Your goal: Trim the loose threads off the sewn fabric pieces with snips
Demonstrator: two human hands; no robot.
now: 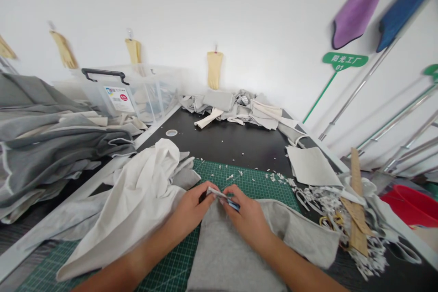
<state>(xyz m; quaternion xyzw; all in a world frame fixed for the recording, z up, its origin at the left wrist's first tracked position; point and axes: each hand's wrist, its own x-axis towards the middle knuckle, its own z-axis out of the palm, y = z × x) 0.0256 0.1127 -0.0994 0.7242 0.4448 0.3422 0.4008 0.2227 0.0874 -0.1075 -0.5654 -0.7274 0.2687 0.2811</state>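
Note:
Grey fabric [229,251] spreads over the green cutting mat [171,260] in front of me. My left hand [196,203] pinches the fabric's raised top edge between thumb and fingers. Close beside it, my right hand [244,212] is closed around a small blue tool [233,204], its tip against the same edge. Fingers cover most of that tool, so its exact kind does not show. White cloth [137,200] lies bunched next to my left forearm. Small pale scraps [273,176] dot the mat's far edge.
Grey cloth is piled [68,146] at the left, near a clear plastic box [126,91]. Folded pieces [219,100] lie at the back. On the right are a grey fabric square [313,166], wooden rulers [356,205], thin offcuts [328,205] and a red basin [410,205].

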